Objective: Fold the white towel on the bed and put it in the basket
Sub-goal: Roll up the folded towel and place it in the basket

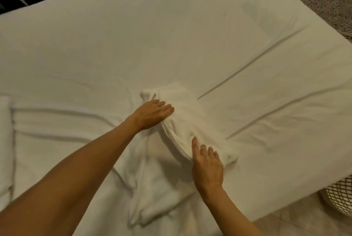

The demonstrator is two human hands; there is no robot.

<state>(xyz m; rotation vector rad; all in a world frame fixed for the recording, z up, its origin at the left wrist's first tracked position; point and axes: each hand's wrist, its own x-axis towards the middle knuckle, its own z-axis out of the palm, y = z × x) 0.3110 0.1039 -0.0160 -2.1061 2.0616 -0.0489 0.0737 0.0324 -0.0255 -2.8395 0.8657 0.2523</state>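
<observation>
Left hand (152, 114) — fingers straight, pressing flat on the far end of the white towel (192, 121). Right hand (207, 161) — fingers relaxed, resting on its near end, gripping nothing. Towel: soft terry, folded into a long thick band, lying mid-bed (190, 36) on creased white sheets. Basket (341, 195) — open lattice weave, beside the bed's right edge.

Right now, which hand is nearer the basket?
The right hand. It rests on the towel's near end, toward the basket at the bed's corner; the left hand presses the far end, farther away.
</observation>
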